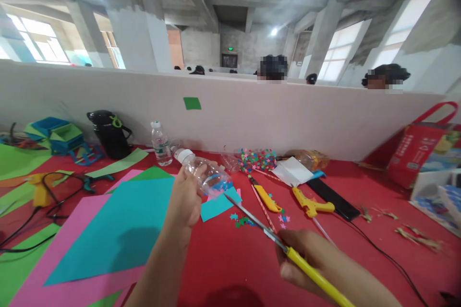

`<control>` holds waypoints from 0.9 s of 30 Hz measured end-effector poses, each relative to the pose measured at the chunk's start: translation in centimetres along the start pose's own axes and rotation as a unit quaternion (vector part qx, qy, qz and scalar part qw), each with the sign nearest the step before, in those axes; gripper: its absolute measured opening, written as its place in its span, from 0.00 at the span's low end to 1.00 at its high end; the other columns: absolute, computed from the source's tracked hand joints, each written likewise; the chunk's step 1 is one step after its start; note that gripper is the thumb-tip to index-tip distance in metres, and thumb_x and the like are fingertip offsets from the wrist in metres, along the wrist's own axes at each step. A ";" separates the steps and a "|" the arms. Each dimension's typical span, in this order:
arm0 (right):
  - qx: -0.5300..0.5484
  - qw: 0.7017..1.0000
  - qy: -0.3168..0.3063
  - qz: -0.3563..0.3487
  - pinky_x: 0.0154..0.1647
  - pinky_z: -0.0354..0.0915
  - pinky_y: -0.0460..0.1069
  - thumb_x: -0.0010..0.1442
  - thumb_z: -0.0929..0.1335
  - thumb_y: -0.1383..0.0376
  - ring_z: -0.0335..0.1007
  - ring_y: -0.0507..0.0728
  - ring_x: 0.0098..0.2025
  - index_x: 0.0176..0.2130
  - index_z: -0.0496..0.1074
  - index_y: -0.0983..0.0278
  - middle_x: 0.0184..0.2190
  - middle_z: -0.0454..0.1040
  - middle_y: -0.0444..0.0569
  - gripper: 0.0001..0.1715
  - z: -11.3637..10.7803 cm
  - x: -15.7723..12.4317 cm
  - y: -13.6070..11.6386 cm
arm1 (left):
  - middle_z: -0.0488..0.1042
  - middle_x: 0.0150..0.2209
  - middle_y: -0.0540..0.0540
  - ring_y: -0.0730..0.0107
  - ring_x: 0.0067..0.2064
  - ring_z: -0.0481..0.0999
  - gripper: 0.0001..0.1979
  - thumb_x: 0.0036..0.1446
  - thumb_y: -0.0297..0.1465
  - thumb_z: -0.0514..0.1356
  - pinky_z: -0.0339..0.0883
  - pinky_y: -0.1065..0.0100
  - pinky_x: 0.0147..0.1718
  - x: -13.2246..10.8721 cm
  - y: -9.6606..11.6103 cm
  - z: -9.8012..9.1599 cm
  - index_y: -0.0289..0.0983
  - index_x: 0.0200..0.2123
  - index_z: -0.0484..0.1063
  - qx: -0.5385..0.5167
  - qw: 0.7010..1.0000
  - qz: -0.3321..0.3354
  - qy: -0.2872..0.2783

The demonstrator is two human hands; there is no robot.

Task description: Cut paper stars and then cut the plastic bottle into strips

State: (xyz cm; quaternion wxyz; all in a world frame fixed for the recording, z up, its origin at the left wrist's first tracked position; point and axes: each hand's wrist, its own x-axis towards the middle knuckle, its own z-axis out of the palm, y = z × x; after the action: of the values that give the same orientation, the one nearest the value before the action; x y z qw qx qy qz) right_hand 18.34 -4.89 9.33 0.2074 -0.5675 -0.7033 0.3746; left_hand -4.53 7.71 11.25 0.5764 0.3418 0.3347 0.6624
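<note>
My left hand is closed around a clear plastic bottle with a white cap, tilted so its cap points up and left. The bottle's wide end faces right, close to the blade tip. My right hand grips yellow-handled scissors, seen nearly edge-on, the blades pointing up and left. Whether the tip touches the bottle I cannot tell. Below the bottle lies a small blue paper piece, with star sequins beside it.
A yellow utility knife, a yellow glue gun and a bag of star sequins lie ahead. Large coloured sheets cover the left. Another bottle and a black flask stand by the white partition. A red bag is right.
</note>
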 end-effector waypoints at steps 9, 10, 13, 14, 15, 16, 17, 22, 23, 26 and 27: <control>0.077 0.996 0.047 0.024 0.26 0.61 0.45 0.58 0.66 0.39 0.63 0.54 0.27 0.39 0.71 0.60 0.27 0.69 0.44 0.28 2.4 0.0 -0.1 | 0.80 0.34 0.44 0.56 0.42 0.81 0.16 0.43 0.29 0.71 0.74 0.59 0.41 -0.9 -0.9 1.1 0.36 0.36 0.71 -0.006 1.000 -0.030 -0.005; 0.082 0.996 0.040 0.023 0.25 0.60 0.45 0.58 0.67 0.40 0.63 0.54 0.27 0.37 0.71 0.60 0.26 0.68 0.43 0.27 2.5 0.0 0.1 | 0.80 0.34 0.44 0.56 0.42 0.80 0.16 0.43 0.29 0.71 0.73 0.59 0.41 -1.1 -1.0 1.3 0.36 0.36 0.71 -0.009 0.999 -0.031 -0.010; 0.094 0.995 0.023 0.023 0.24 0.59 0.44 0.59 0.66 0.41 0.63 0.54 0.26 0.35 0.70 0.61 0.25 0.67 0.43 0.26 2.5 0.0 0.1 | 0.80 0.34 0.44 0.55 0.44 0.80 0.16 0.43 0.29 0.71 0.73 0.59 0.42 -1.4 -1.0 1.6 0.36 0.36 0.71 -0.010 0.999 -0.029 -0.019; 0.097 0.995 0.022 0.023 0.23 0.59 0.44 0.59 0.66 0.41 0.63 0.53 0.26 0.35 0.70 0.61 0.25 0.67 0.44 0.26 2.4 0.0 0.0 | 0.80 0.34 0.45 0.55 0.43 0.80 0.17 0.43 0.30 0.71 0.73 0.59 0.42 -1.5 -0.9 1.6 0.37 0.36 0.70 -0.006 0.999 -0.027 -0.017; 0.097 0.995 0.020 0.022 0.23 0.59 0.44 0.60 0.66 0.42 0.62 0.53 0.26 0.35 0.70 0.61 0.26 0.68 0.44 0.25 2.3 0.0 -0.1 | 0.79 0.34 0.45 0.55 0.43 0.80 0.17 0.43 0.31 0.71 0.73 0.58 0.42 -1.5 -0.9 1.6 0.37 0.36 0.70 -0.002 1.000 -0.025 -0.014; 0.096 0.995 0.023 0.020 0.24 0.59 0.44 0.60 0.67 0.42 0.62 0.53 0.26 0.35 0.70 0.61 0.27 0.69 0.44 0.25 2.2 -0.1 -0.3 | 0.79 0.33 0.45 0.55 0.43 0.80 0.17 0.43 0.31 0.72 0.73 0.58 0.42 -1.5 -0.9 1.6 0.37 0.36 0.70 0.003 1.000 -0.024 -0.010; 0.093 0.995 0.026 0.017 0.25 0.60 0.44 0.60 0.67 0.42 0.62 0.53 0.27 0.35 0.70 0.61 0.28 0.69 0.45 0.25 2.1 -0.1 -0.5 | 0.79 0.33 0.45 0.55 0.42 0.81 0.17 0.43 0.32 0.72 0.73 0.58 0.42 -1.4 -0.8 1.5 0.37 0.36 0.70 0.008 1.000 -0.021 -0.005; 0.072 0.997 0.012 0.008 0.29 0.61 0.45 0.60 0.66 0.42 0.62 0.54 0.29 0.33 0.70 0.62 0.28 0.68 0.44 0.26 2.0 -0.1 -1.0 | 0.79 0.33 0.45 0.55 0.43 0.80 0.17 0.44 0.32 0.71 0.73 0.57 0.42 -1.3 -0.7 1.2 0.37 0.36 0.70 0.012 1.000 -0.019 -0.003; 0.070 0.997 0.015 0.011 0.29 0.61 0.45 0.60 0.66 0.41 0.62 0.54 0.29 0.34 0.70 0.62 0.28 0.68 0.44 0.27 2.0 0.0 -1.0 | 0.79 0.34 0.45 0.55 0.43 0.80 0.17 0.45 0.32 0.71 0.74 0.57 0.42 -1.2 -0.8 1.2 0.37 0.37 0.70 0.013 1.000 -0.020 -0.004; 0.062 0.998 0.010 0.022 0.27 0.59 0.45 0.60 0.65 0.40 0.61 0.53 0.28 0.35 0.69 0.62 0.28 0.67 0.44 0.28 1.8 0.2 -1.3 | 0.79 0.35 0.44 0.55 0.43 0.80 0.16 0.46 0.32 0.70 0.74 0.58 0.40 -1.2 -1.0 1.2 0.37 0.38 0.69 0.019 1.000 -0.015 -0.002; 0.059 0.998 -0.008 0.023 0.26 0.58 0.44 0.60 0.65 0.39 0.60 0.52 0.28 0.34 0.68 0.62 0.27 0.66 0.43 0.29 1.7 0.3 -1.5 | 0.79 0.35 0.44 0.55 0.43 0.80 0.17 0.46 0.33 0.70 0.74 0.58 0.40 -1.1 -1.1 1.2 0.37 0.38 0.69 0.022 1.000 -0.011 0.000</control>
State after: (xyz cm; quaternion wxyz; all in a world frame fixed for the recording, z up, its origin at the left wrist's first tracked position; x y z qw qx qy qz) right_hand 16.06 -5.25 9.33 0.2258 -0.5675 -0.6683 0.4246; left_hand -2.80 6.78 10.88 0.5765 0.3508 0.3527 0.6482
